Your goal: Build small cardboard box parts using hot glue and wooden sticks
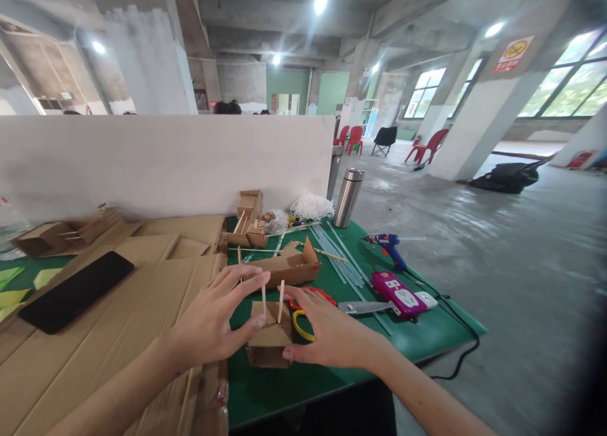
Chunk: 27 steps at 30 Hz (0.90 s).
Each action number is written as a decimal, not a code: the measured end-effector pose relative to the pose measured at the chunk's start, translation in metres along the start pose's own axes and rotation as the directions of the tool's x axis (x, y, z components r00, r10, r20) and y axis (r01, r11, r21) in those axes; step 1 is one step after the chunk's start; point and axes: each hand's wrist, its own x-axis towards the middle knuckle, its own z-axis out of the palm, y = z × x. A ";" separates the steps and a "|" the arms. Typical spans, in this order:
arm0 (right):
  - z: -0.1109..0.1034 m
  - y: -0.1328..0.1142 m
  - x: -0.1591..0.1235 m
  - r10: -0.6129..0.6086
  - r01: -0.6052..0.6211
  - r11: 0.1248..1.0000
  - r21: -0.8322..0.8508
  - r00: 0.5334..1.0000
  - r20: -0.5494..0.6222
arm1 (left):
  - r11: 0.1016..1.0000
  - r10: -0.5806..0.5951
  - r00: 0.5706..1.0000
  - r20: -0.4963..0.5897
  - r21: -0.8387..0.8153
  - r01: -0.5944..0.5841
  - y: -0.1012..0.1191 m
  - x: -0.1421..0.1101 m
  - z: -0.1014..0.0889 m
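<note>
A small cardboard box (269, 344) stands near the front edge of the green table, with two thin wooden sticks rising from its top: a left stick (264, 304) and a right stick (281, 302). My left hand (219, 312) is on the box's left, fingers spread, its index fingertip by the top of the left stick and its thumb close to that stick's foot. On the other side, my right hand (327, 328) is also spread, fingertips near the right stick and thumb against the box's right side. Scissors (303, 325) with red and yellow handles lie partly under my right hand.
Behind are a long cardboard tray (284, 271), glue sticks (339, 259) and a steel flask (349, 199). A blue glue gun (389, 249) and purple power strip (398, 295) lie right, their cable over the table edge. Cardboard sheets (156, 322) and a phone (78, 290) lie left.
</note>
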 end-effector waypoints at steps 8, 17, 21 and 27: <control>0.000 -0.003 0.000 -0.017 0.022 0.994 0.109 0.999 -0.044 | 1.000 0.009 1.000 0.010 -0.014 -0.009 0.004 0.003 -0.002; -0.020 -0.018 0.000 -0.037 0.045 0.995 0.086 0.994 -0.101 | 0.999 0.013 0.998 0.057 -0.048 -0.011 0.000 -0.001 -0.003; -0.031 -0.023 0.001 -0.084 0.093 0.994 0.061 0.987 -0.139 | 0.998 0.015 0.998 0.063 -0.066 -0.011 0.000 -0.001 -0.003; -0.046 -0.035 0.005 -0.128 0.143 0.987 0.069 0.974 -0.186 | 0.999 0.000 0.997 0.077 -0.045 0.004 -0.001 -0.002 -0.003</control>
